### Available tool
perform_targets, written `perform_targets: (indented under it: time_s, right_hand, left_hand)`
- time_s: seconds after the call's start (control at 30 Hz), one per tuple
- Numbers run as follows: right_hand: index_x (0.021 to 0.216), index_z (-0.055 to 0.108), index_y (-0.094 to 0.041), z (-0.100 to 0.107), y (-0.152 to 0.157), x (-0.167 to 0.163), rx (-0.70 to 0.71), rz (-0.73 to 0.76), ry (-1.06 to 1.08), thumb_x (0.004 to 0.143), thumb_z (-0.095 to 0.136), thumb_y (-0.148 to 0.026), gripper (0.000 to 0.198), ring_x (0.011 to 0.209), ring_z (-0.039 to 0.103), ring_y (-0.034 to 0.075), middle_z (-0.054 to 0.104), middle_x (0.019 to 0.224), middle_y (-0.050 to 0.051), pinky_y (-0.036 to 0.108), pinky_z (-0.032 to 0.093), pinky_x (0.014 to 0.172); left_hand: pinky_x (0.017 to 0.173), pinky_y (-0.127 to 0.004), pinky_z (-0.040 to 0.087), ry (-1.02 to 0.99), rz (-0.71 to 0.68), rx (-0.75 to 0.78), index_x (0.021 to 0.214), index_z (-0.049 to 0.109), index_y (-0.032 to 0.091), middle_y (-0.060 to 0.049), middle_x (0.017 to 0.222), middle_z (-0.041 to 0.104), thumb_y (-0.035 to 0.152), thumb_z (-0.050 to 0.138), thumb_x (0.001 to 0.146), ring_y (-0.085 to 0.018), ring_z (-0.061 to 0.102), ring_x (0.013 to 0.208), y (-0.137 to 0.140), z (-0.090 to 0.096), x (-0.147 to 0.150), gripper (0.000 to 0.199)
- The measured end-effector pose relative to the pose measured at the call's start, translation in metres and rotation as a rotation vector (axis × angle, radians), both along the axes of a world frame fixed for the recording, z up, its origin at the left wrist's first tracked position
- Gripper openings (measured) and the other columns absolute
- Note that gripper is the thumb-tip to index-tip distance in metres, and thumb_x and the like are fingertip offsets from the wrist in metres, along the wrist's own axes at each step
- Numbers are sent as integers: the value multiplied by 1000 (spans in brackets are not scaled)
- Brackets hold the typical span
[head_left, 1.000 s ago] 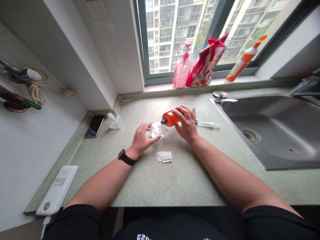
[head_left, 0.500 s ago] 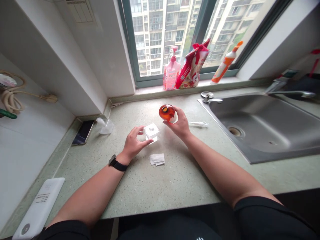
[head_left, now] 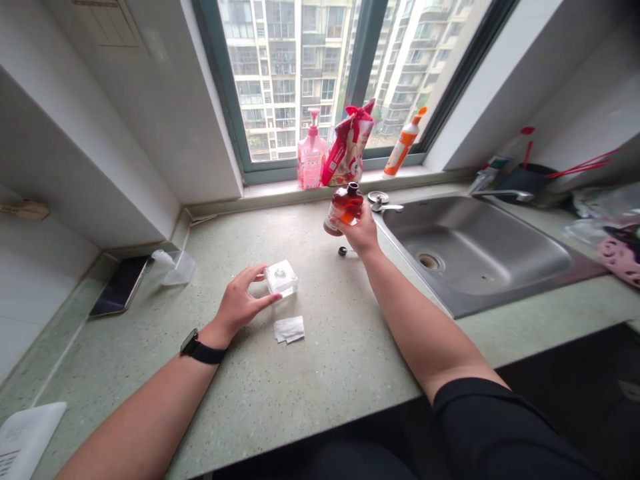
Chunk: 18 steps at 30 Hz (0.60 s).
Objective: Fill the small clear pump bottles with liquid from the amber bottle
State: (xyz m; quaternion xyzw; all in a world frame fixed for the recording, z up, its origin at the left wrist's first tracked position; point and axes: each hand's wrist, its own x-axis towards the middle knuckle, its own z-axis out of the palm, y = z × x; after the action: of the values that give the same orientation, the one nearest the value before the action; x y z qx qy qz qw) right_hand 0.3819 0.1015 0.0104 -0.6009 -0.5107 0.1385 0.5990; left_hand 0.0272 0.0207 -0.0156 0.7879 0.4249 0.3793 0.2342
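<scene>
My right hand [head_left: 361, 233] is wrapped round a brown glass bottle [head_left: 345, 207] with a pale label and a dark open neck. It holds the bottle nearly upright, toward the window side of the counter. My left hand [head_left: 243, 297] has thumb and fingers on two sides of a clear, square, thick-walled bottle [head_left: 281, 279], which stands on the counter. Just in front of that bottle lies a folded white tissue [head_left: 289, 329]. Below my right hand a small item with a black round end [head_left: 343, 251] rests on the counter, its rest partly hidden.
A steel sink [head_left: 450, 293] fills the right side. On the sill stand a pink pump bottle [head_left: 311, 160], a red bag [head_left: 349, 150] and an orange-white bottle [head_left: 401, 147]. At left are a phone [head_left: 120, 287], a translucent plastic bottle [head_left: 177, 267] and a white slab-like device [head_left: 30, 433].
My right hand has turned the brown bottle from tilted to nearly upright and moved it away from the clear one. My left hand stays at the clear bottle. The view has swung right.
</scene>
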Motion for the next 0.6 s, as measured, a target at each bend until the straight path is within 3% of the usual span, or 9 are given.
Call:
perform_targets:
  time_s: [0.27,0.6]
  right_hand:
    - [119,52,-28,-27,4,11,-90,-182,-110,66,86,-54,69,112,67,33,71,121,11,53,53,103]
    - [119,47,-29,-40,9,16,-192,-278,-118,64,86,-55,72,117,66,35,70,125,11,58,50,108]
  left_hand:
    - [99,-48,66,23,-13,-25,133,69,23,-10,133,70,53,85,85,-27,77,104,1,6,-1,59]
    - [98,-49,67,6,-43,-17,132,69,25,-10,131,66,53,85,85,-27,77,104,2,5,-2,58]
